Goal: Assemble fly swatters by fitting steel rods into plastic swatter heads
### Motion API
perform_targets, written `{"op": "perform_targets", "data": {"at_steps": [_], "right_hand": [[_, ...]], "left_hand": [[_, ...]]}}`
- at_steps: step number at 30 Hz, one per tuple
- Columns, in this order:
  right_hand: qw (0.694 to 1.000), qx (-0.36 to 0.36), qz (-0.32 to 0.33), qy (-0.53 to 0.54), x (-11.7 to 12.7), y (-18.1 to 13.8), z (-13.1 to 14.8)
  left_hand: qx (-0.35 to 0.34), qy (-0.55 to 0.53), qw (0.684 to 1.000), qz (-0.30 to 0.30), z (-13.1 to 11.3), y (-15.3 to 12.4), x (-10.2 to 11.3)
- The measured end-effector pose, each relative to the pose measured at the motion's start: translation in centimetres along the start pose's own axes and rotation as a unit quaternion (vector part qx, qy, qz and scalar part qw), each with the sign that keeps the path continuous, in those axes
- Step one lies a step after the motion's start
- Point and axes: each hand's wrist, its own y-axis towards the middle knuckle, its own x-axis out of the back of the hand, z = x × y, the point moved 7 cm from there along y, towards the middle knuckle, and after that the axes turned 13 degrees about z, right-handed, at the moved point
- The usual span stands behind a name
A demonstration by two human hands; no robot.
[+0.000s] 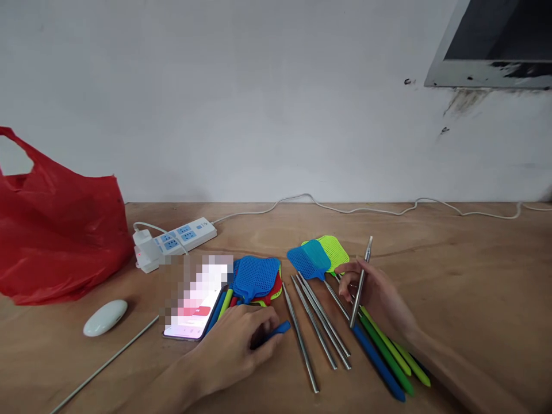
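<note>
My left hand [237, 345] is closed around a blue plastic piece [278, 330]; its end pokes out past my thumb and the rest is hidden by my fingers. Between the fingers of my right hand [375, 293] is a slim metal telescopic rod [362, 282], tilted with its top end up. Several similar metal rods [321, 316] lie side by side between my hands. Beyond my left hand is a stack of fly swatter heads [257, 275], blue on top of red and yellow-green. Below my right hand lie fly swatters with blue [377, 359], green and yellow-green handles.
A lit phone [194, 310] stands left of the swatter stack. Farther left are a white oval case [106, 317], a white power strip [183, 238] and a red plastic bag [64, 230]. A white cable [308, 195] runs along the wall at the table's back.
</note>
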Motion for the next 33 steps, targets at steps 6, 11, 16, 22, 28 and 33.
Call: {"op": "perform_targets", "data": {"at_steps": [6, 11, 16, 22, 28, 33], "right_hand": [[0.995, 0.026, -0.075, -0.060, 0.8, -0.3, 0.1], [0.998, 0.000, -0.062, -0.014, 0.8, -0.2, -1.0], [1.000, -0.007, 0.020, -0.013, -0.5, -0.3, -1.3], [0.998, -0.020, 0.052, -0.042, -1.2, -0.5, -1.9], [0.998, -0.017, 0.041, -0.055, -0.7, -0.3, -2.3], [0.990, -0.048, 0.101, -0.080, -2.2, -0.5, -2.7]], "left_hand": [[-0.016, -0.008, 1.000, -0.013, 0.0, 0.3, -0.2], [-0.030, -0.011, 0.999, -0.022, 0.2, 0.4, -0.4], [-0.036, -0.026, 0.999, -0.028, 0.2, 0.3, -0.2], [-0.048, -0.032, 0.998, -0.041, 0.0, 0.2, -0.1], [-0.066, -0.040, 0.995, -0.057, -0.1, 0.2, 0.1], [-0.081, -0.056, 0.992, -0.079, -0.2, 0.1, 0.1]]}}
